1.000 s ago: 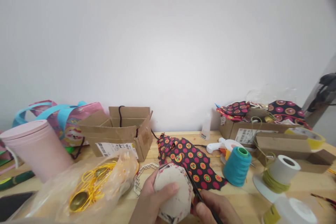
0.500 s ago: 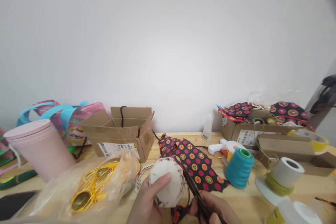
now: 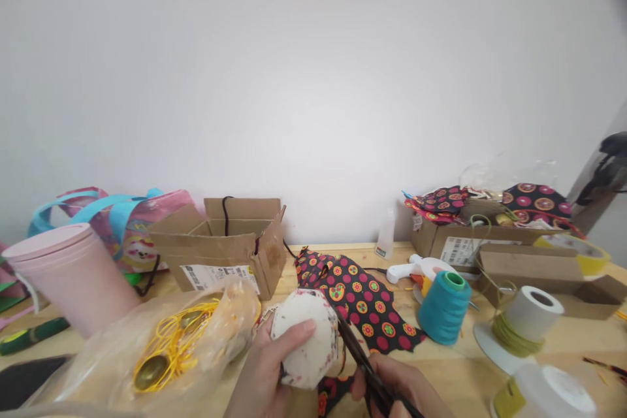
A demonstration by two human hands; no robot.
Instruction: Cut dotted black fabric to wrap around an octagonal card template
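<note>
Plain white wall behind a cluttered wooden surface (image 3: 441, 366). Left hand (image 3: 259, 375), fingers clamped on the fabric-wrapped octagon (image 3: 304, 338), has drifted leftward; right hand (image 3: 401, 392) grips scissors (image 3: 362, 362), now closer along its edge, trimming.

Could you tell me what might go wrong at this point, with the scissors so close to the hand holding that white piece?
The scissors in the right hand run along the edge of the white piece, near the left hand whose thumb lies across it; a slip could nick that thumb. The blades might also cut too far into the patterned cloth beside it. The teal thread cone stands near the right hand and could be knocked over.
</note>
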